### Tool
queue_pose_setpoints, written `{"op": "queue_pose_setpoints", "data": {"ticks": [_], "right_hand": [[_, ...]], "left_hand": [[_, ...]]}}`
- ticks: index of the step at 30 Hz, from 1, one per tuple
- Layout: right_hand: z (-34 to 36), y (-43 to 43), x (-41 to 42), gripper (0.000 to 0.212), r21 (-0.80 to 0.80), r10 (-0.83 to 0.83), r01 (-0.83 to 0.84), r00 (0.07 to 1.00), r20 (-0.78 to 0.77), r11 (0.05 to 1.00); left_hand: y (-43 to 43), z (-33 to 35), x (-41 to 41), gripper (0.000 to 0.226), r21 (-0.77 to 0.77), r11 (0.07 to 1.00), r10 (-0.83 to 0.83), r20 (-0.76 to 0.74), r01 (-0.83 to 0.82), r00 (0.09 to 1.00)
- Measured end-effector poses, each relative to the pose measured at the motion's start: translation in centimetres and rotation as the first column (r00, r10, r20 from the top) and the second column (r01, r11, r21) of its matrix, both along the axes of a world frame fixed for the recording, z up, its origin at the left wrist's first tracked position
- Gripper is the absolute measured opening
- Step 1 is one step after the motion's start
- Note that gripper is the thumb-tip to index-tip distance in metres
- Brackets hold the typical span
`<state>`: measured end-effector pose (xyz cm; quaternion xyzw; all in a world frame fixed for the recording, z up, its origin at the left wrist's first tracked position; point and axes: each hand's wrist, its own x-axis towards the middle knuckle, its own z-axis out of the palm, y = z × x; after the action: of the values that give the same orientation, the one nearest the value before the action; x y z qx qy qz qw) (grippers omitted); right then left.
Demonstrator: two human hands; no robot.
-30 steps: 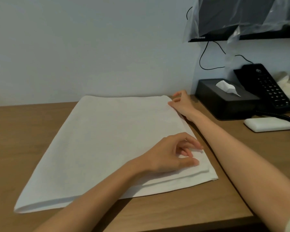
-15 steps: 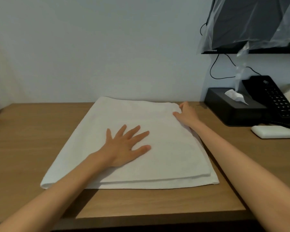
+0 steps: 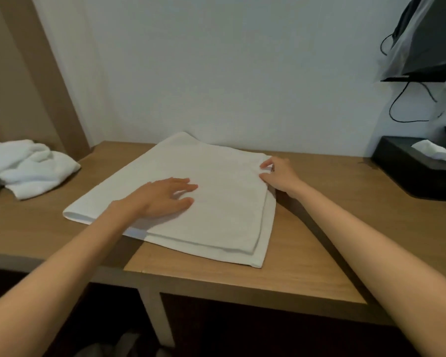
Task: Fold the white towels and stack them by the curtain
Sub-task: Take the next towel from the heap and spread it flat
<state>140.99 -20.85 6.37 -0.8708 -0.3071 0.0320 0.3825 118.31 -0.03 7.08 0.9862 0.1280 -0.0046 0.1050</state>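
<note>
Well, the folded towel (image 3: 224, 222) has its layers lying uneven just nearer than the right hand (image 3: 280, 176), so I'd guess a tug from that corner could skew them further. That hand pinches the far corner, fingers curled. The left hand (image 3: 160, 199) lies flat on the towel's middle, fingers spread.

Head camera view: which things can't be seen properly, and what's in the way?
- Crumpled white towel pile: head view, cut off by the left edge.
- Black rectangular tissue box: head view, cut off by the right edge.
- Plastic-wrapped dark flat screen: head view, cut off by the top-right corner.
- Pale objects under the wooden desk: head view, too dark and blurred.
</note>
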Motion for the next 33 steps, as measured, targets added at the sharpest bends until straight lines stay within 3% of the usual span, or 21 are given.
{"op": "queue_pose_setpoints", "data": {"ticks": [4,7,14,17,21,24,27,29,33], "right_hand": [[1.0,-0.6,-1.8,0.019,-0.041,0.014,-0.009,0.992,0.126,0.999],[1.7,-2.1,-3.6,0.009,0.023,0.134,-0.138,0.983,0.129,0.99],[1.2,-8.8,-9.0,0.03,-0.097,0.332,-0.335,0.942,-0.046,0.937],[1.0,-10.5,-11.2,0.034,-0.143,0.38,-0.386,0.922,-0.07,0.911],[0.2,-10.6,-13.0,0.045,-0.207,0.362,-0.34,0.929,0.078,0.917],[-0.3,-10.1,-13.9,0.049,-0.185,0.322,-0.293,0.935,0.151,0.938],[-0.3,-9.8,-13.9,0.053,-0.178,0.298,-0.268,0.939,0.172,0.947],[-0.2,-9.6,-13.9,0.057,-0.183,0.3,-0.269,0.938,0.173,0.946],[-0.2,-9.6,-13.7,0.058,-0.201,0.297,-0.262,0.939,0.171,0.944]], "left_hand": [[-5.0,0.4,-1.0,0.046,-0.114,0.983,-0.107,0.257,0.141,0.96],[-9.3,0.6,-1.1,0.055,-0.126,0.952,-0.242,0.242,0.278,0.94],[-12.0,-0.1,-2.2,0.043,-0.069,0.935,-0.313,0.309,0.349,0.898],[-12.0,0.0,-2.9,0.042,0.084,0.934,-0.355,0.33,0.347,0.875],[-11.3,-0.2,-3.4,0.039,0.308,0.902,-0.387,0.259,0.304,0.885],[-11.3,-0.3,-3.7,0.028,0.171,0.958,-0.284,0.465,0.23,0.839],[-11.6,0.4,-3.3,0.017,-0.072,0.978,-0.081,0.732,0.195,0.677],[-11.7,1.6,-2.8,0.016,-0.093,0.972,-0.057,0.801,0.217,0.597],[-12.0,3.4,-2.2,0.016,-0.083,0.967,-0.063,0.839,0.241,0.541]]}}
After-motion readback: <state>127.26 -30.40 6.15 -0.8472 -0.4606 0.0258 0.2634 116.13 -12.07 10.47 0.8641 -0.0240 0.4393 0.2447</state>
